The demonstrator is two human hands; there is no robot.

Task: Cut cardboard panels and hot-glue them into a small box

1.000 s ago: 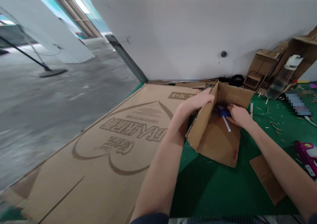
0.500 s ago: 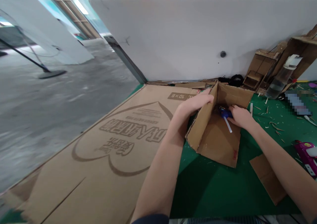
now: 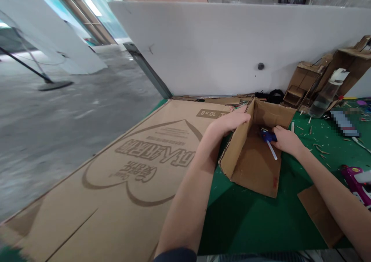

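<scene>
A cardboard box piece (image 3: 255, 161) with a bottom, a left wall and a back wall stands on the green table. My left hand (image 3: 233, 119) grips its left wall near the top, fingers partly hidden behind the panel. Inside the piece, my right hand (image 3: 285, 139) is closed round a blue hot glue gun (image 3: 267, 135). A white glue stick (image 3: 273, 151) juts from the gun toward me. The gun's tip lies near the inner corner; whether it touches the cardboard I cannot tell.
A large printed cardboard sheet (image 3: 116, 200) covers the left side. On the right are a loose cardboard piece (image 3: 320, 215), a magenta tool (image 3: 355, 181), a phone (image 3: 344, 123), a clear bottle (image 3: 326, 96) and a cardboard construction (image 3: 303, 82). A white panel (image 3: 208, 49) stands behind.
My right hand has drawn the glue gun slightly right and toward me, away from the left wall. My left hand keeps its grip on the box piece.
</scene>
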